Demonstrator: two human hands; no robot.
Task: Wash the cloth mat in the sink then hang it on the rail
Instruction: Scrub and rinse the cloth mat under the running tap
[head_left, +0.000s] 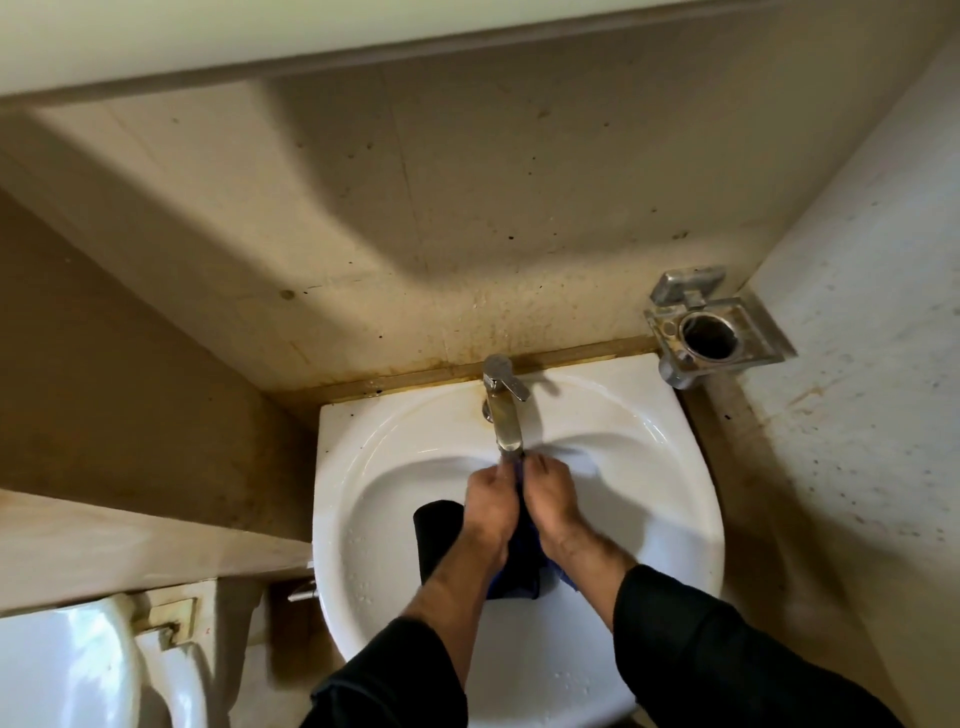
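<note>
Pinching the dark cloth mat (522, 564) between them, the left hand (491, 501) and the right hand (550, 501) press close together just under the spout of the tap (504, 410), each grip clamped on a bunched fold of the fabric. A thin blue edge of the mat shows between the knuckles and again near the right wrist. Below the hands the mat hangs down into the bowl of the white sink (670, 499), its dark mass lying between the two forearms, with one rolled end sticking out to the left of the left hand. Both arms wear black sleeves (727, 649) pushed back from the wrists. Water drops bead on the sink's near and left rim. The tap's lever points to the right. On the far right wall a metal holder (717, 322) with a round dark opening is fixed beside the sink's far corner. At the near left a white toilet cistern (67, 670) fills the corner. The stained beige wall (441, 218) rises behind the sink.
</note>
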